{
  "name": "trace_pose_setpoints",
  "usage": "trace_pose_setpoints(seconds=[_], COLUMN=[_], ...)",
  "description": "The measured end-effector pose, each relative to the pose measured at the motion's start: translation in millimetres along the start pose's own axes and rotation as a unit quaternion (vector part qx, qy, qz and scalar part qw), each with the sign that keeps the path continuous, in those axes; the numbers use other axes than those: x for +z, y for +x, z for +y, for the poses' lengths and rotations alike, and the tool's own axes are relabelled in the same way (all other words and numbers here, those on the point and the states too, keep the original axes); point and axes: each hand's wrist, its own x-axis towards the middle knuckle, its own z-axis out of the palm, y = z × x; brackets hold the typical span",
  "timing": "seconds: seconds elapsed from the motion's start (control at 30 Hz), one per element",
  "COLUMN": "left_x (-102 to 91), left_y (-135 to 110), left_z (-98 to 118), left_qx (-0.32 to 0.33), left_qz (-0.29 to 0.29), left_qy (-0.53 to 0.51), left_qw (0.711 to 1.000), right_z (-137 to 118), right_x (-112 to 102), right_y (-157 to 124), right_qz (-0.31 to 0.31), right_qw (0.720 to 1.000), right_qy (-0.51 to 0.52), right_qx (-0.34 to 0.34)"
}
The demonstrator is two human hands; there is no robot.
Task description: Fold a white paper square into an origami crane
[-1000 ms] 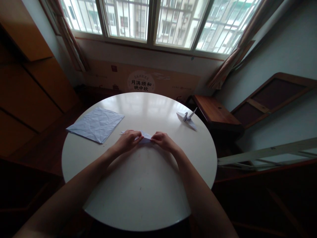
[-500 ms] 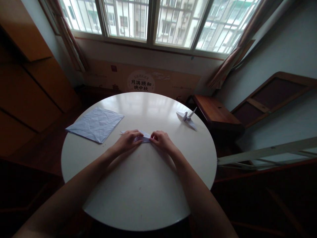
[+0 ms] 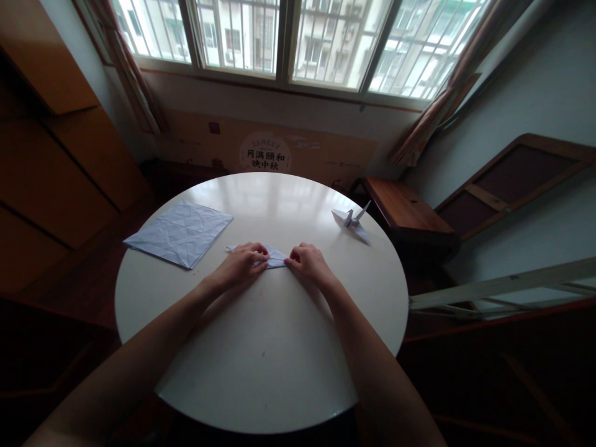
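Observation:
A small folded sheet of white paper [image 3: 276, 258] lies on the white table [image 3: 261, 347], between my two hands. My left hand [image 3: 245, 261] is closed on its left part, thumb and fingers pinching it and covering much of it. A thin pointed tip of the paper sticks out beyond the left knuckles. At the right corner, my right hand [image 3: 305, 261] pinches the paper's edge between thumb and fingertips. The exact fold under the fingers is hidden.
Creased sheets of paper [image 3: 181, 233] lie at the table's left edge. A finished paper crane [image 3: 354, 222] stands at the far right. Past the table are a wooden bench [image 3: 405, 208], a wooden cabinet [image 3: 56, 186] and a barred window [image 3: 279, 37].
My right hand has shifted slightly to the right along the paper, and more of the folded surface shows between the hands. The left hand has hardly moved.

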Motion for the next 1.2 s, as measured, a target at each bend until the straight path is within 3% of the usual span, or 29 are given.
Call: trace_pose_setpoints(seconds=[0.7, 1.2], left_x=[3.6, 1.7], left_y=[-0.8, -0.1], left_z=[1.1, 1.9], left_qx=[0.036, 0.031], left_qz=[-0.007, -0.008], left_qy=[0.048, 0.027], left_qw=[0.998, 0.999], right_z=[-6.7, 22.8], right_x=[2.0, -6.5], right_y=[-3.9, 3.2], right_qz=[-0.015, -0.028], right_qw=[0.996, 0.999], right_qy=[-0.088, 0.03], right_qx=[0.005, -0.014])
